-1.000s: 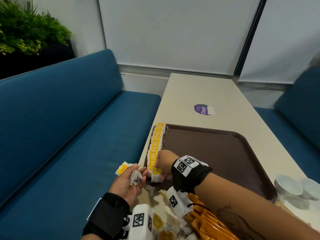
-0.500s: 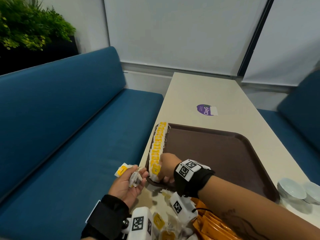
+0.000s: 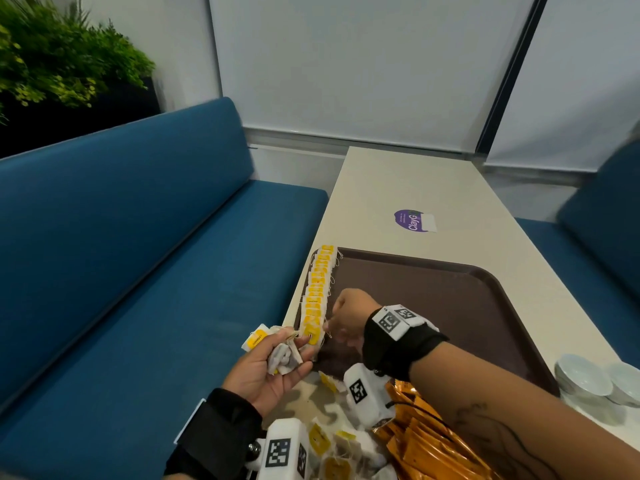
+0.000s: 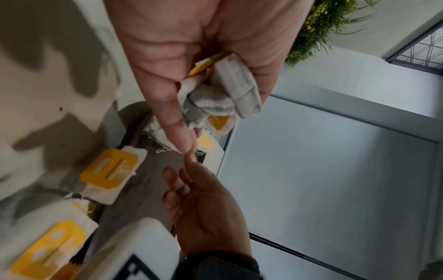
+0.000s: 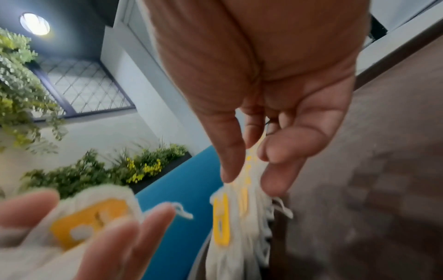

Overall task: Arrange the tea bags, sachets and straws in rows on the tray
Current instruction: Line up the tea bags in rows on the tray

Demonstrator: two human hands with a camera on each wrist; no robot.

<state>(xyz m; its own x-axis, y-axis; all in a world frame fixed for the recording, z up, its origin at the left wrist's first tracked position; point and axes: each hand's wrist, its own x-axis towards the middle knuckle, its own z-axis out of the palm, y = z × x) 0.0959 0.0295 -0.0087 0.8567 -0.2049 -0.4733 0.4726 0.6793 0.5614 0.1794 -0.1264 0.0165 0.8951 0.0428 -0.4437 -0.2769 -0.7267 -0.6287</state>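
Left hand (image 3: 273,367) holds tea bags (image 3: 284,356); right hand (image 3: 346,315) touches the row (image 3: 317,292) on the tray (image 3: 450,306).

Even, soft indoor light — head view bright, edges bowed by the wide lens. Round ceiling lamp (image 5: 35,24) glares in right wrist view. Grey shadows fall on the table (image 4: 48,85). Both wrist views motion-blurred; the near tea bags (image 5: 91,214) out of focus.

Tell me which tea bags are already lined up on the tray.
The yellow-tagged row of tea bags along the brown tray's left edge. The others are bunched in the left hand or loose on the table.
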